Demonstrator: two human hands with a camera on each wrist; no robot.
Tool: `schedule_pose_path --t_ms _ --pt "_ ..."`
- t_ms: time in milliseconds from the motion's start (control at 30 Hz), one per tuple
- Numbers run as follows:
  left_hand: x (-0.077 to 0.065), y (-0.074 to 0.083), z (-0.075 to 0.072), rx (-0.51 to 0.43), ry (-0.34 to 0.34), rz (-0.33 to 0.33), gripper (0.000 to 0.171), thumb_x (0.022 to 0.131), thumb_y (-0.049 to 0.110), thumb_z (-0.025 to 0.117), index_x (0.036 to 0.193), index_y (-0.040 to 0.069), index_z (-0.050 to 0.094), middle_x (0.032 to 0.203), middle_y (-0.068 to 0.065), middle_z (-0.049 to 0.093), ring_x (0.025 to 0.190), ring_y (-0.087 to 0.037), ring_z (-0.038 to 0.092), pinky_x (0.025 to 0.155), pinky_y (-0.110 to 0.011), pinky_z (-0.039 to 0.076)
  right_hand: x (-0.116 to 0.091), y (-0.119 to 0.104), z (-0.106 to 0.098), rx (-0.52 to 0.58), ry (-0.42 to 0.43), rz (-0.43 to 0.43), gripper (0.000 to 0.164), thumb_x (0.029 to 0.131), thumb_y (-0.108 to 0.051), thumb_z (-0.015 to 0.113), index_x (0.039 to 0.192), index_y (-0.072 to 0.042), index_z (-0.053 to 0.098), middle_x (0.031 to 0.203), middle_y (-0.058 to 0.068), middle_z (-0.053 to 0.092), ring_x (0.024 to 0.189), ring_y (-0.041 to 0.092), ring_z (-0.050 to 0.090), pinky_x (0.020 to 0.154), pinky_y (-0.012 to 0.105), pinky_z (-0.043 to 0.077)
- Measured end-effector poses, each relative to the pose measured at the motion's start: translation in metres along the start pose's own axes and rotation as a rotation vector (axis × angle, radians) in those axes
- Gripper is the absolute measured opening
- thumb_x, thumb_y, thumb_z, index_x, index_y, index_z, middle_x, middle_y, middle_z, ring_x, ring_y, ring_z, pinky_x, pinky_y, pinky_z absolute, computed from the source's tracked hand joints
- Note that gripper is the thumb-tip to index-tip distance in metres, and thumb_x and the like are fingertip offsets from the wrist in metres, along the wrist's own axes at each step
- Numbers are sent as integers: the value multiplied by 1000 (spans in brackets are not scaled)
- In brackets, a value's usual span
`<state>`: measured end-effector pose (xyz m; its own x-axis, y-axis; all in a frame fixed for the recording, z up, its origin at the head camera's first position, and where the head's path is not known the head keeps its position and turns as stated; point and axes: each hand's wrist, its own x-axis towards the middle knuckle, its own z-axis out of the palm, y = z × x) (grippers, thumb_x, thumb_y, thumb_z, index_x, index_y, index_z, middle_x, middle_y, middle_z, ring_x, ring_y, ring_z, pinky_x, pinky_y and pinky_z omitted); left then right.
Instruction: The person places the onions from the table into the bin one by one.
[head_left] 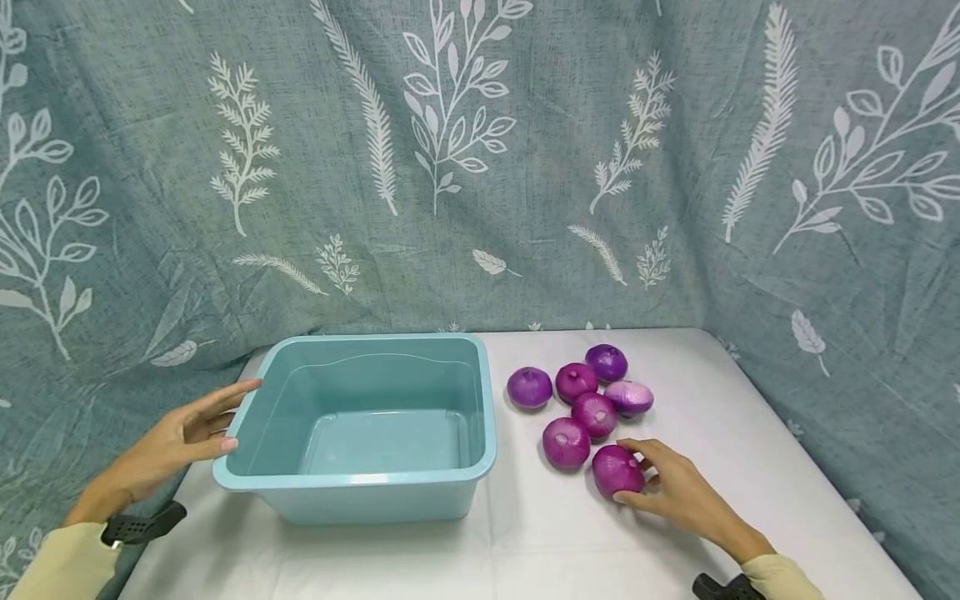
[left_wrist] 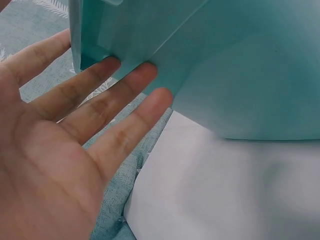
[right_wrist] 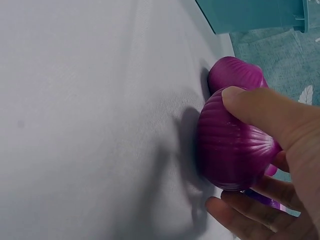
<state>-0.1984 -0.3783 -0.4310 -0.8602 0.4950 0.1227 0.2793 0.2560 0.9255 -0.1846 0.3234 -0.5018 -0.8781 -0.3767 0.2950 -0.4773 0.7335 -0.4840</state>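
Note:
My right hand [head_left: 678, 492] grips the nearest purple onion [head_left: 617, 471], thumb on the near side and fingers on the far side. In the right wrist view the thumb presses on the ribbed skin of this onion [right_wrist: 232, 145], close over the white table. Several other purple onions [head_left: 566, 442] lie in a loose cluster just behind it. At the left end of a light blue plastic basin [head_left: 352, 481], my left hand [head_left: 176, 437] touches the rim with fingers spread. The left wrist view shows those straight fingers [left_wrist: 125, 135] against the basin's outer wall. Nothing lies inside the basin.
The basin stands on a white-covered table [head_left: 558, 550], left of the onions. One paler onion [head_left: 630, 398] sits at the cluster's right edge. A blue-green curtain [head_left: 525, 233] with white leaf prints hangs behind the table and along both sides.

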Motion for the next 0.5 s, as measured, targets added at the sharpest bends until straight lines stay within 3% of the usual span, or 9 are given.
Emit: schedule_pose_path --t_ms 233,500 --pt "-1 -3 -3 -21 -38 23 74 103 -9 48 166 11 16 169 3 23 138 -3 46 100 -30 53 2 -1 -3 7 5 -32 72 76 -32 94 134 -3 63 123 8 67 93 11 64 70 29 60" --pt "-1 -2 -3 -20 -18 6 74 103 -8 50 166 13 19 167 6 27 138 -3 46 99 -28 52 12 -9 -15 5 13 -16 69 80 -40 91 135 -8 63 121 2 66 94 10 63 71 29 60"
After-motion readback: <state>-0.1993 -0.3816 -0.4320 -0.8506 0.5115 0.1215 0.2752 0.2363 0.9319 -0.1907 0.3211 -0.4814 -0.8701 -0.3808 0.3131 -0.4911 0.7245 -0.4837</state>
